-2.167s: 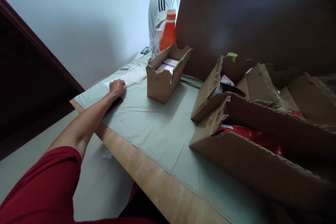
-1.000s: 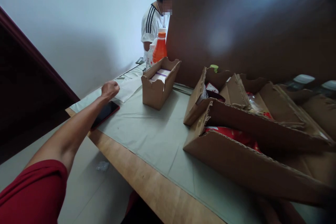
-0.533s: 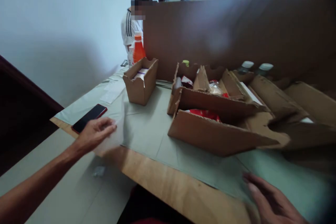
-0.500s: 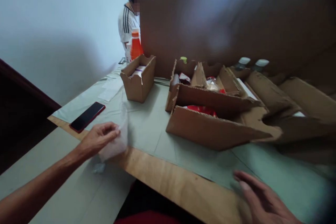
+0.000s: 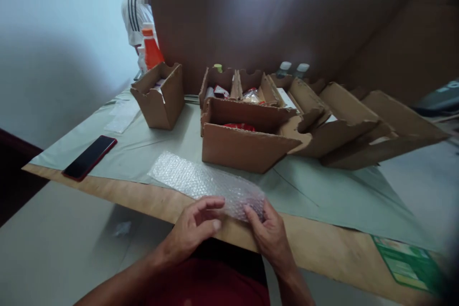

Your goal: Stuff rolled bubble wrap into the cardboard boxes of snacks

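Observation:
A long strip of clear bubble wrap [image 5: 204, 179] stretches across the front of the table, its right end lifted near the wooden edge. My right hand [image 5: 267, 227] grips that end, thumb on top and fingers behind. Beside the strip's front edge is my left hand [image 5: 197, 222], its thumb and curved fingers apart with nothing between them. Just behind the wrap stands a low cardboard box [image 5: 247, 148] with a red packet [image 5: 239, 127] inside.
A black phone with a red edge [image 5: 89, 158] lies at the left. Beyond it stand a cardboard box [image 5: 161, 100] and an orange bottle [image 5: 152, 50]. More cardboard bins [image 5: 344, 105] line the right, before a tall cardboard panel [image 5: 251, 24]. A person [image 5: 136, 14] is behind at left.
The bubble wrap has come from the left to the middle, now spread along the table. My right hand has moved left and gripped its end; my left hand has let go.

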A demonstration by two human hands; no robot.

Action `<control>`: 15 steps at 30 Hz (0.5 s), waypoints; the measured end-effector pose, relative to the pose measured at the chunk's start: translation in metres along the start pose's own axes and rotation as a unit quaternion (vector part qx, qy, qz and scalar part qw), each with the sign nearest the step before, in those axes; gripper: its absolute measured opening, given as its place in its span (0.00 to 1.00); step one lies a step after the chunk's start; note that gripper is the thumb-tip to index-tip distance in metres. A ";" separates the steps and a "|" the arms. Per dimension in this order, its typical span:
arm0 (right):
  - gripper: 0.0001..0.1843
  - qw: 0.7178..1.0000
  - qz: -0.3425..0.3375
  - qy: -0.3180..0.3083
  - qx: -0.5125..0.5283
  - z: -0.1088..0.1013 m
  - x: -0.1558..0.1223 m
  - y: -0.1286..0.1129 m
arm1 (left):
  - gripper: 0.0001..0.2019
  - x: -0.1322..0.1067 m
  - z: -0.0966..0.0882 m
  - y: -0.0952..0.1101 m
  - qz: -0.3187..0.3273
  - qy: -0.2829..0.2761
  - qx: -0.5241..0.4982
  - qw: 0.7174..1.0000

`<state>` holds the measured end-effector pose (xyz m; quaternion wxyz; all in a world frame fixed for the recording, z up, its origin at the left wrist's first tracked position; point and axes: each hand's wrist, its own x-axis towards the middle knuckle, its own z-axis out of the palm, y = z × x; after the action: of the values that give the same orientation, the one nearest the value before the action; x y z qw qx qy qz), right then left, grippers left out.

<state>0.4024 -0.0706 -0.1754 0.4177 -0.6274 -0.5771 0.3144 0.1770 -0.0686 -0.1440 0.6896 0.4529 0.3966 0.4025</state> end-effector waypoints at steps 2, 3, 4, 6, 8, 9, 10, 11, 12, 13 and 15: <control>0.22 0.999 -0.009 0.032 -0.017 -0.020 0.009 0.006 | 0.14 -0.001 -0.008 -0.002 0.057 0.031 0.121 0.990; 0.22 0.999 -0.008 0.044 -0.026 -0.030 0.013 0.010 | 0.12 0.000 -0.013 -0.004 0.087 0.048 0.167 0.981; 0.22 0.998 -0.007 0.053 -0.036 -0.041 0.017 0.014 | 0.11 0.001 -0.017 -0.005 0.110 0.062 0.204 0.971; 0.24 0.994 -0.001 0.075 -0.076 -0.061 0.022 0.026 | 0.12 0.005 -0.023 -0.009 0.138 0.074 0.264 0.952; 0.28 0.983 -0.001 0.116 -0.140 -0.080 0.024 0.039 | 0.13 0.010 -0.028 -0.011 0.160 0.070 0.323 0.930; 0.30 0.975 -0.007 0.143 -0.171 -0.087 0.023 0.045 | 0.14 0.012 -0.029 -0.011 0.176 0.066 0.353 0.916; 0.30 0.966 -0.017 0.169 -0.196 -0.093 0.021 0.049 | 0.14 0.015 -0.030 -0.010 0.194 0.065 0.383 0.901; 0.29 0.958 -0.030 0.189 -0.213 -0.095 0.020 0.050 | 0.15 0.019 -0.031 -0.008 0.216 0.067 0.409 0.884; 0.27 0.953 -0.048 0.197 -0.224 -0.094 0.018 0.048 | 0.15 0.023 -0.030 -0.005 0.238 0.070 0.433 0.867; 0.24 0.952 -0.069 0.190 -0.231 -0.088 0.017 0.044 | 0.15 0.028 -0.030 -0.002 0.260 0.074 0.453 0.850; 0.20 0.956 -0.121 0.123 -0.237 -0.065 0.018 0.027 | 0.14 0.040 -0.027 0.004 0.296 0.075 0.482 0.821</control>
<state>0.4747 -0.0626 -0.1680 0.3595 -0.6680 -0.6505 0.0358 0.1663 -0.0228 -0.1543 0.1992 0.7913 0.4377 0.3776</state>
